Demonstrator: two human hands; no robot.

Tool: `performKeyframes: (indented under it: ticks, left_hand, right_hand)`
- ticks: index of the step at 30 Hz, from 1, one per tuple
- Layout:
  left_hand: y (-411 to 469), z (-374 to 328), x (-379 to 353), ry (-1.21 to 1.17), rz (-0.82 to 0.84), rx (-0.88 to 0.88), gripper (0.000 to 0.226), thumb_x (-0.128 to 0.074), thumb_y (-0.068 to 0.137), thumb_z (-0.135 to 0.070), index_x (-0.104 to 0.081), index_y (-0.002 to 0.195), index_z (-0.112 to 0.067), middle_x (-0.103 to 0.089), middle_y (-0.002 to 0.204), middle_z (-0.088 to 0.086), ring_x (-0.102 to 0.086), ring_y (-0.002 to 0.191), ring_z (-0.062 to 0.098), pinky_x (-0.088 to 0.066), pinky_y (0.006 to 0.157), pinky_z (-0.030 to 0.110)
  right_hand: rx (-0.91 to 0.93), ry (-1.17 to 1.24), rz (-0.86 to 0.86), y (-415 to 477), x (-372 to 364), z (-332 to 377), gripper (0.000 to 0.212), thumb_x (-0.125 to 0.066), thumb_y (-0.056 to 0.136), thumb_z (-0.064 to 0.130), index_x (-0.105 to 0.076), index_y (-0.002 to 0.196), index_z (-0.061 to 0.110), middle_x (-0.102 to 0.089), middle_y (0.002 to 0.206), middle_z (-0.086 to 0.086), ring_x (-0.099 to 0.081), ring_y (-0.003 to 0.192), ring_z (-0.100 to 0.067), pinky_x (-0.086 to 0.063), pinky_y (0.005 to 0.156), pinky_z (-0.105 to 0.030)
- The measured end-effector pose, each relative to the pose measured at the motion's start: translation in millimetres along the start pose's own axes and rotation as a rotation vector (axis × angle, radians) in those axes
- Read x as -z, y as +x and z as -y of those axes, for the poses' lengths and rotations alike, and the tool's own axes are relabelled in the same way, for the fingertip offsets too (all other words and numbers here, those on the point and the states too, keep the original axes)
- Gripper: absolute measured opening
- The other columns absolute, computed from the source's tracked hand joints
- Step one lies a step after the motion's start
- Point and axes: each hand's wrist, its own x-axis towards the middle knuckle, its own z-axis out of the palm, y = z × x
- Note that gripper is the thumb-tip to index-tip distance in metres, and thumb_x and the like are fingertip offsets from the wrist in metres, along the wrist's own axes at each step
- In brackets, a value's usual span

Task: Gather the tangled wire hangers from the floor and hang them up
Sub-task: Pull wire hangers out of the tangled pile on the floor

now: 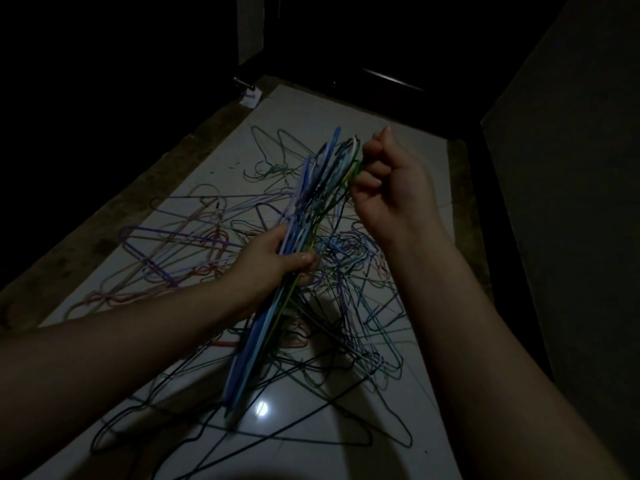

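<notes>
The fingers [366,179] of the right hand [388,192] are curled close together at the upper end of the bundle of hangers [304,202], and they seem to pinch one green wire [354,172] there, though the exact contact is hard to see in this weak light. The left hand [273,263] is wrapped around the middle of the same bundle, thumb on top, and grips it firmly. The long axis of the bundle goes from low and near the person up and away, leaning a little to the right, so its top end lies just left of the right fingers, and the right hand is the nearer one to that end. I judge that the next move depends on this: the green wire must come into line with the others or be pulled free along that axis. Under both hands the heap of loose hangers [349,251] is spread on the pale floor [304,109], crossing each other, and the bundle's lower end reaches down among them; I cannot tell whether it is caught there. No rail or hook for hanging is visible; the far end of the room is too dark.
</notes>
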Motion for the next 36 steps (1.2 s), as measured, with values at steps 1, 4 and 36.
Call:
performKeyframes:
  ticks: [1, 4, 36]
  left_hand:
    - [0, 1, 0, -0.019, 0.013, 0.014, 0.026, -0.052, 0.090, 0.006, -0.054, 0.108, -0.013, -0.065, 0.089, 0.006, -0.068, 0.065, 0.004, -0.056, 0.058, 0.019]
    - [1, 1, 1, -0.026, 0.024, 0.014, 0.028, -0.051, 0.090, 0.005, -0.056, 0.100, -0.020, -0.065, 0.090, 0.008, -0.067, 0.066, 0.009, -0.057, 0.061, 0.024]
    - [-103, -418, -25, -0.086, 0.032, 0.106, 0.029, -0.042, 0.096, -0.001, -0.053, 0.107, -0.026, -0.054, 0.066, 0.000, -0.045, 0.045, 0.007, -0.038, 0.042, 0.019]
  right_hand:
    - [-0.005, 0.004, -0.004, 0, -1, 0, 0.027, -0.039, 0.102, 0.017, -0.048, 0.077, 0.012, -0.048, 0.050, 0.005, -0.031, 0.033, 0.000, -0.024, 0.033, -0.009]
    - [-0.016, 0.023, -0.018, 0, -4, 0, 0.027, -0.040, 0.101, 0.017, -0.047, 0.076, 0.012, -0.047, 0.052, 0.005, -0.031, 0.033, 0.000, -0.024, 0.033, -0.009]
    - [0.260, -0.722, -0.333, -92, -321, 228, 0.004, -0.065, 0.088, 0.018, -0.069, 0.088, 0.019, -0.066, 0.079, 0.011, -0.058, 0.063, 0.014, -0.044, 0.057, -0.004]
